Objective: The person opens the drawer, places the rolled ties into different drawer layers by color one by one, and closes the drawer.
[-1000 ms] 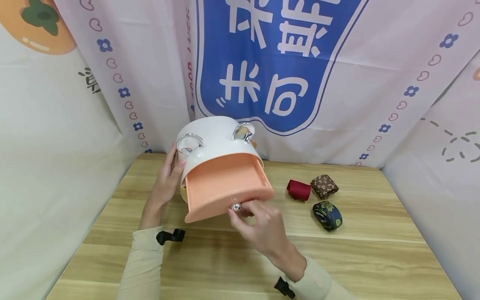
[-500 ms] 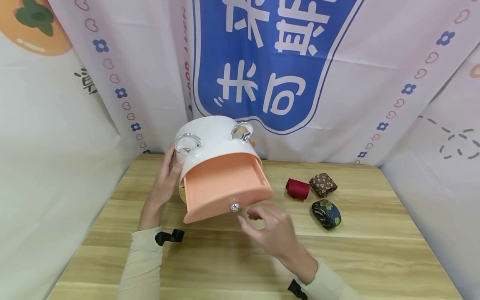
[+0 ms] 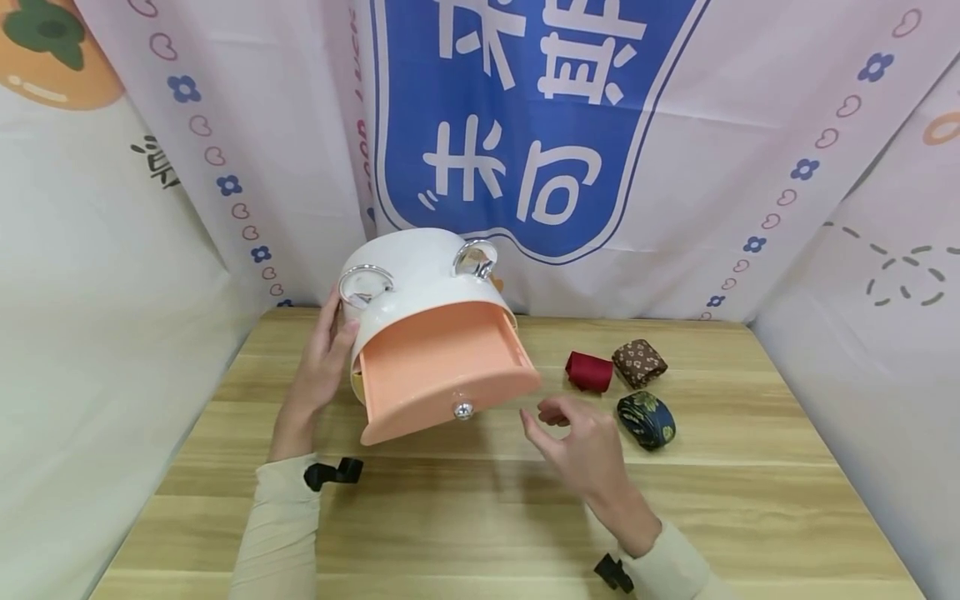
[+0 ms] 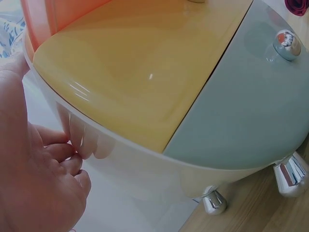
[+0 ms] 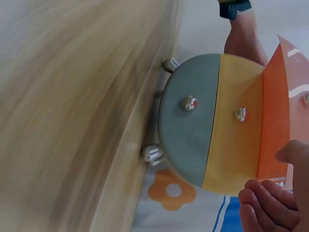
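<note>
A round white drawer box [image 3: 408, 258] with silver ears stands at the back of the table. Its peach top drawer [image 3: 442, 354] is pulled out, and its inside looks bare. My left hand [image 3: 318, 367] rests against the box's left side. In the left wrist view, the yellow drawer [image 4: 140, 72] and grey-green drawer [image 4: 246, 96] are closed. My right hand [image 3: 588, 450] is off the silver knob [image 3: 463, 410], to its right, with fingers loosely bent and nothing in them. Close to it lie three rolled neckties: a red tie [image 3: 588, 372], a brown flowered tie [image 3: 639, 363] and a navy patterned tie [image 3: 647, 421].
The wood-grain table [image 3: 480, 533] reaches back to a printed cloth [image 3: 675, 192], with cloth walls on both sides. Short silver feet [image 4: 214, 202] hold the box off the table. Black straps [image 3: 333, 473] sit at both wrists.
My right hand has let go of the drawer's knob and moved right, toward the rolled neckties. The drawer stays out. My left hand keeps its place on the box; the view has shifted slightly.
</note>
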`<state>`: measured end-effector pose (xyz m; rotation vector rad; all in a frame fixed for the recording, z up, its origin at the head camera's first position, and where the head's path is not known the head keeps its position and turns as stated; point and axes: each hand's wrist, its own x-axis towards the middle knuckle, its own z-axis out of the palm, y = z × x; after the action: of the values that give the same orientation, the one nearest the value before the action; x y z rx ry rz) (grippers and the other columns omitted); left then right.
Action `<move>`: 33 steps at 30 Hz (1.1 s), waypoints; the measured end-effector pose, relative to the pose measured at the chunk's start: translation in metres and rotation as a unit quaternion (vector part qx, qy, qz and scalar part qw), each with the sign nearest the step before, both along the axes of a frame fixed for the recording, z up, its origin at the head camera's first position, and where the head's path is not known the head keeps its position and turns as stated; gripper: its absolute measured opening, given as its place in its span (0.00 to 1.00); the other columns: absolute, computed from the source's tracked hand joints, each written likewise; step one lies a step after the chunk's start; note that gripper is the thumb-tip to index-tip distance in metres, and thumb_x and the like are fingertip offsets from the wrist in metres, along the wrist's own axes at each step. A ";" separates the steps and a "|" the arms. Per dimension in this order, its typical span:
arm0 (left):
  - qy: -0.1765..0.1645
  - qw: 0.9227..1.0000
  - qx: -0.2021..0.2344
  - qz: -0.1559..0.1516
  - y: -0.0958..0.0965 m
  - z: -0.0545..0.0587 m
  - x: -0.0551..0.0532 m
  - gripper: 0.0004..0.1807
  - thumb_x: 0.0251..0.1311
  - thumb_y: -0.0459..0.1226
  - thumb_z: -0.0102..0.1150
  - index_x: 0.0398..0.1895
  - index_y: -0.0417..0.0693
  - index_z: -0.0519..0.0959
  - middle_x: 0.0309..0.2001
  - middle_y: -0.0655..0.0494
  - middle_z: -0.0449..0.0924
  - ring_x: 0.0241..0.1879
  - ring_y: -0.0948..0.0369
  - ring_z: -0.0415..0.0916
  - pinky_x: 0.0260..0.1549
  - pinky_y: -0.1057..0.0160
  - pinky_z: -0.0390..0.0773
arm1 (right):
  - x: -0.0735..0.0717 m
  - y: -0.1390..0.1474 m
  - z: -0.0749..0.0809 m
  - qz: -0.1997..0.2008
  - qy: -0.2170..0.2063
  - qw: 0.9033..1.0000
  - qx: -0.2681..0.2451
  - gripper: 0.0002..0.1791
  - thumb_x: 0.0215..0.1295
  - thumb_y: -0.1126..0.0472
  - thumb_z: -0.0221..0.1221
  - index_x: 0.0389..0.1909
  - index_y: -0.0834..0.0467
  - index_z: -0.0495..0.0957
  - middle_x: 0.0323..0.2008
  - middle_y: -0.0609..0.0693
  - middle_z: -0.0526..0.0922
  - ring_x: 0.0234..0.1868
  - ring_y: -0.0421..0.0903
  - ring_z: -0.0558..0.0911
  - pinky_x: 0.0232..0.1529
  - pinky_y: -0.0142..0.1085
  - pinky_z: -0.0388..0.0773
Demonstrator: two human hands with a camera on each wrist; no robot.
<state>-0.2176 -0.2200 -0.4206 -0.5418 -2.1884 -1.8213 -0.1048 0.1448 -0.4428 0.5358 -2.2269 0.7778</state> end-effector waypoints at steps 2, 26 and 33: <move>0.002 1.000 -0.001 0.000 0.000 0.001 0.000 0.38 0.80 0.38 0.46 0.88 0.50 0.44 0.88 0.53 0.37 0.87 0.55 0.36 0.83 0.73 0.44 | -0.002 0.004 -0.003 -0.015 -0.009 1.000 -0.002 0.08 0.57 0.58 0.75 0.30 0.56 0.87 0.25 0.49 0.90 0.25 0.40 0.88 0.28 0.33 0.87; -0.009 1.000 -0.011 -0.006 -0.002 0.004 0.002 0.39 0.81 0.40 0.46 0.88 0.50 0.43 0.88 0.51 0.34 0.87 0.55 0.32 0.86 0.60 0.37 | -0.031 0.043 -0.028 -0.225 -0.262 0.937 0.058 0.31 0.62 0.38 0.71 0.23 0.64 0.83 0.20 0.55 0.84 0.21 0.50 0.82 0.24 0.45 0.83; -0.019 1.000 -0.019 0.004 -0.002 0.004 0.004 0.39 0.81 0.42 0.47 0.88 0.50 0.43 0.88 0.49 0.34 0.87 0.55 0.32 0.87 0.58 0.37 | -0.045 0.048 -0.029 -0.251 -0.243 0.934 0.080 0.39 0.62 0.37 0.70 0.07 0.50 0.57 0.09 0.44 0.59 0.13 0.46 0.67 0.13 0.36 0.67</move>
<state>-0.2139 -0.2216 -0.4166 -0.5108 -2.2508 -1.8038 -0.1498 0.1931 -0.4722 -0.1899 -2.7312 0.4904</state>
